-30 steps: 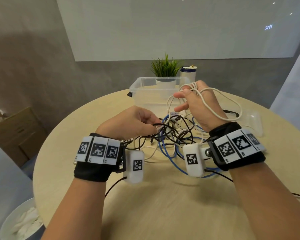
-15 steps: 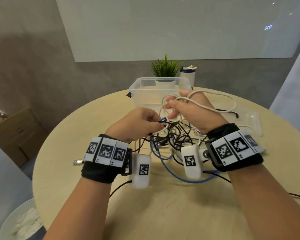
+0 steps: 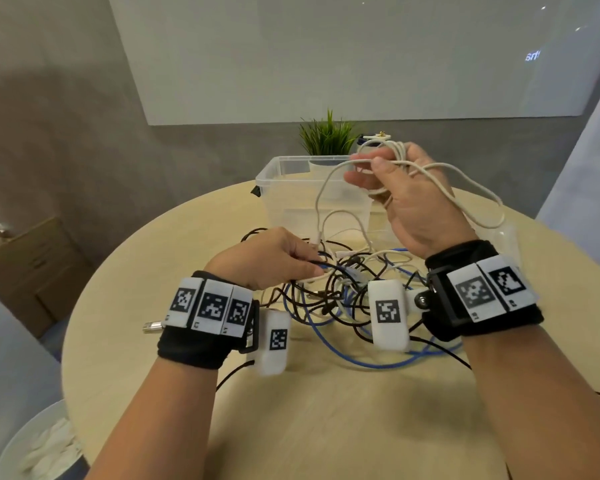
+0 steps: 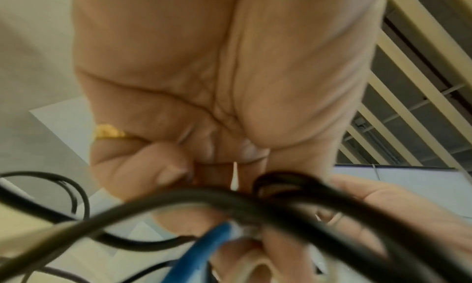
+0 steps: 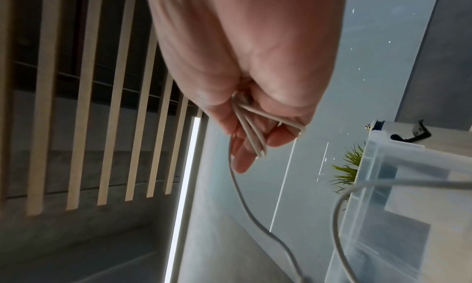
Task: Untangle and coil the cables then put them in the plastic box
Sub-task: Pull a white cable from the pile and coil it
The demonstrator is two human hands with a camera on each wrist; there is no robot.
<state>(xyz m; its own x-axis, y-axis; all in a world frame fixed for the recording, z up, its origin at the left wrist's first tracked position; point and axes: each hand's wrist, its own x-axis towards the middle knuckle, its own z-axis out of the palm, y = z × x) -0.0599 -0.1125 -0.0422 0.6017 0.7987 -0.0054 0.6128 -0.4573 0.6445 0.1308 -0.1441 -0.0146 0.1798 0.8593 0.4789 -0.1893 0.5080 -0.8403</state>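
A tangle of black, blue and white cables [image 3: 340, 296] lies mid-table in front of the clear plastic box [image 3: 284, 199]. My right hand [image 3: 395, 188] is raised before the box and grips several loops of the white cable [image 3: 471, 188]; its free length hangs down into the tangle. The right wrist view shows those white cable strands [image 5: 250, 129] pinched between thumb and fingers. My left hand [image 3: 274, 258] is low over the pile with fingers curled, pinching a black cable [image 3: 321, 263] at its left side. Up close, black cables [image 4: 230, 198] and a blue cable [image 4: 201, 253] cross under the left hand's fingers.
A small potted plant [image 3: 326, 140] and a white canister [image 3: 374, 138] stand behind the box. The box's clear lid [image 3: 506, 237] lies to the right. A metal plug [image 3: 152, 327] sticks out left of my left wrist. A cardboard box [image 3: 32, 268] and bin [image 3: 42, 445] sit below the table's left edge.
My right hand has lifted up and back toward the box, drawing the white cable out of the tangle. My left hand stayed on the pile, holding the black cable down.
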